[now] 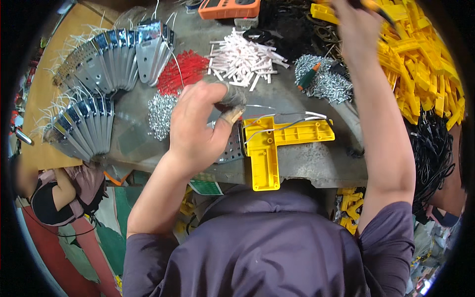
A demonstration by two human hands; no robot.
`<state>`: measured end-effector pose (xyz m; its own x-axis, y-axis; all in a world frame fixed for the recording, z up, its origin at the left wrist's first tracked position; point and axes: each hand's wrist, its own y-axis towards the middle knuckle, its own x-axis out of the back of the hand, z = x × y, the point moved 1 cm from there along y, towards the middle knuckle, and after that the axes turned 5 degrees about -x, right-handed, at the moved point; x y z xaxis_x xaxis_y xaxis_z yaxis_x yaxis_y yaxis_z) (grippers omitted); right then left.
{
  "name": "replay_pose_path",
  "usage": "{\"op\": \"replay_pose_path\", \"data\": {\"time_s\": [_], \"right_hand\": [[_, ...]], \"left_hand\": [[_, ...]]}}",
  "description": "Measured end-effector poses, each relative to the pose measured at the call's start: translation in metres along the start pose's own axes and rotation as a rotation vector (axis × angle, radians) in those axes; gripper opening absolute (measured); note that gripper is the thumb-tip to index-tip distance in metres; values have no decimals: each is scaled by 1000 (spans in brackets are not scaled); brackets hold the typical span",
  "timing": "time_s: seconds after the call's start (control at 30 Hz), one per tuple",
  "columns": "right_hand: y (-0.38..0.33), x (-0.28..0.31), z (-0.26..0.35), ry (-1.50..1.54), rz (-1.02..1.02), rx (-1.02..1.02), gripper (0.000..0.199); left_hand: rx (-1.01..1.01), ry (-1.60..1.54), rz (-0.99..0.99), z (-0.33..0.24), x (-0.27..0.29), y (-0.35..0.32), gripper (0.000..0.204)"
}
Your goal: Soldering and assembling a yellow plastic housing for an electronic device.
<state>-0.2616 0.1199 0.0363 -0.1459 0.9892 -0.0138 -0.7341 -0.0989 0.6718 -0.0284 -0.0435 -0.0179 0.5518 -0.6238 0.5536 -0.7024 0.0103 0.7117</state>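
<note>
My left hand (pixel 198 121), with wrapped thumb and index finger, is closed in a pinch beside a yellow pistol-shaped plastic half-shell (pixel 265 171). What lies between the fingertips is hidden. Under that hand, a perforated metal plate (pixel 230 150) meets the shell's left side. Black and white wires (pixel 292 123) run across the shell's open, ribbed inside. My right hand (pixel 358 29) reaches to the top edge, by a heap of yellow plastic shells (pixel 420 59). Its fingers are blurred and partly cut off, curled around something dark; a black-and-yellow curved piece (pixel 380 12) shows next to it.
Metal plates with white wires (pixel 99 59) stand fanned out at left. Piles of red sleeves (pixel 183 72), white tubes (pixel 242 57) and screws (pixel 324 79) lie beyond the shell. A screwdriver (pixel 309 76) rests on the screws. An orange meter (pixel 230 9) and black cables (pixel 430 163) flank them. Another person (pixel 64 193) is at lower left.
</note>
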Motion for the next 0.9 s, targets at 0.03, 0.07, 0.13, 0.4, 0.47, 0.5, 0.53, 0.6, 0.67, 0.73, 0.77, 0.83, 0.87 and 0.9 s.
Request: {"op": "replay_pose_path", "data": {"time_s": [0.03,0.07,0.13,0.4,0.47,0.5,0.53,0.6,0.67,0.73,0.77,0.83,0.87,0.9], "right_hand": [[-3,44,-11,-215,67,10,20],[-26,38,27,-439,-63,-34,15],[-60,61,63,-183,6,-117,21],[-119,84,114,-105,101,-63,37],[-121,86,112,-103,127,-76,37],[-122,87,111,-103,150,-85,36],[-122,86,110,-101,151,-86,36],[-124,84,107,-61,140,-81,36],[-125,85,108,-51,144,-106,37],[-126,84,108,-38,148,-132,38],[-126,83,109,-44,132,-139,39],[-127,83,109,-55,114,-147,40],[-127,84,108,-52,96,-159,42],[-127,84,107,-47,79,-171,43]], "left_hand": [[13,0,-2,0,0,-4,35],[-34,5,-37,2,1,-8,36],[-100,4,-105,2,0,-15,38],[20,-55,-83,0,-12,-20,38],[51,-20,-67,-2,-12,-17,37],[53,-19,-67,-2,-12,-16,37],[71,-20,-57,-2,-13,-16,37],[90,-22,-47,-2,-13,-16,36],[90,2,-37,-1,-14,-17,36],[95,-14,-40,-1,-14,-17,37],[100,-32,-45,-1,-14,-17,37],[116,-26,-30,-2,-14,-17,37],[132,-20,-16,-2,-14,-17,37],[133,-20,-15,-2,-14,-17,37]]}}
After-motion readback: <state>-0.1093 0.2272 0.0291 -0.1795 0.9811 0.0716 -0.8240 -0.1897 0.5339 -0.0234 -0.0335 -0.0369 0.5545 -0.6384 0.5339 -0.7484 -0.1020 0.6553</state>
